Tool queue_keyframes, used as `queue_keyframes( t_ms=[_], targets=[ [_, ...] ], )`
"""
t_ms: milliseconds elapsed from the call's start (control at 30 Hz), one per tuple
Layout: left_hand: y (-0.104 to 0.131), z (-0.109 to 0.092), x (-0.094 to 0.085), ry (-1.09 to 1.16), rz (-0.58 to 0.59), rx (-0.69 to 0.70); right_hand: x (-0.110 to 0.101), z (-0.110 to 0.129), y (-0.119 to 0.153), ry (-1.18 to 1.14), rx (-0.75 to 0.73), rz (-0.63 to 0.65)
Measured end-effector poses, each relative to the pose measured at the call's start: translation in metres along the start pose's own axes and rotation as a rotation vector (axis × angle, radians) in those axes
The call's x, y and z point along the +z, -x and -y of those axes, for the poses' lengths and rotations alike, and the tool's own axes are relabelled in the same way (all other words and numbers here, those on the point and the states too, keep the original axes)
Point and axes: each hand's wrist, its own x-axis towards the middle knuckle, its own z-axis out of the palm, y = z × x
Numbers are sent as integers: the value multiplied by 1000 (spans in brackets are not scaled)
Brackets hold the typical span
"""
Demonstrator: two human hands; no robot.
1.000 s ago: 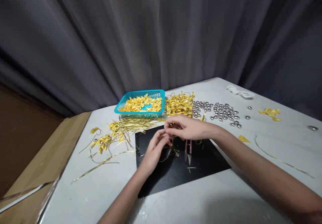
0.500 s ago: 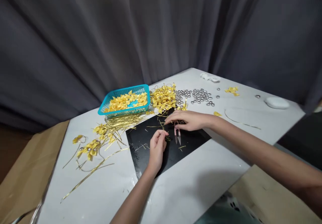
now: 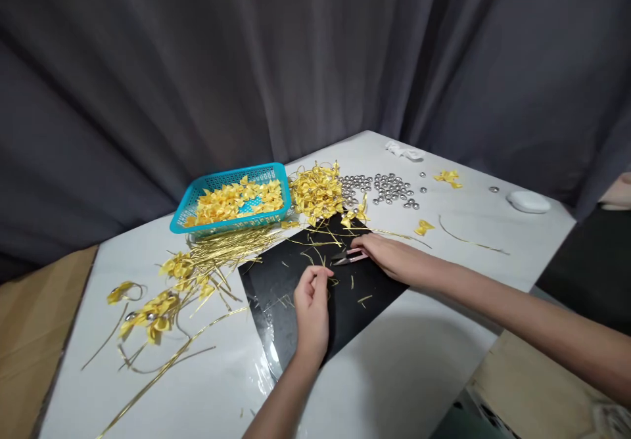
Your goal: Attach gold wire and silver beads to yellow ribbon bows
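Observation:
My right hand (image 3: 382, 253) is closed around the pink handles of small thread snips (image 3: 351, 256). Their blades point left, close to the fingertips of my left hand (image 3: 313, 294). That hand is pinched, with thin gold wire ends (image 3: 318, 255) sticking up by its fingertips; what else it may hold is hidden. Both hands are over a black mat (image 3: 280, 281), on which short gold wire clippings (image 3: 365, 300) lie scattered. Just beyond the mat, a heap of yellow ribbon bows (image 3: 318, 192) with wire tails sits beside many silver oval beads (image 3: 391, 188).
A blue basket (image 3: 178, 214) of yellow bows stands at the back left, with a bundle of gold wires (image 3: 231, 245) before it. More bows with beads (image 3: 155, 314) lie at left. On the right are a loose bow (image 3: 447, 177), a white case (image 3: 528, 202) and white cloth (image 3: 404, 152).
My right hand has picked up the snips from the mat and turned their blades leftward, toward my left hand. The left hand stays pinched. The view has shifted slightly.

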Motion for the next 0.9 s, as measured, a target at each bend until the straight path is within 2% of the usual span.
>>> queue_keyframes(
  t_ms=[133,300,400,500,600,700,800,900],
  targets=[
    [-3,0,1,33,-2,-33,0,11,5,-222,193,-33],
    [-6,0,1,77,3,-60,15,33,9,-540,375,114],
    [-7,0,0,95,1,-76,26,38,6,-667,434,209],
    [-7,0,-1,100,-2,-93,32,38,1,-749,484,237],
    [-6,-1,-1,101,-7,-106,33,40,-4,-801,516,213],
    [-6,-2,-1,104,-17,-112,34,45,-6,-825,518,113],
    [-6,-1,-1,134,-68,-126,38,52,-3,-865,521,4],
    [-5,1,-2,150,-109,-133,47,57,-1,-948,537,-22]
  ],
)
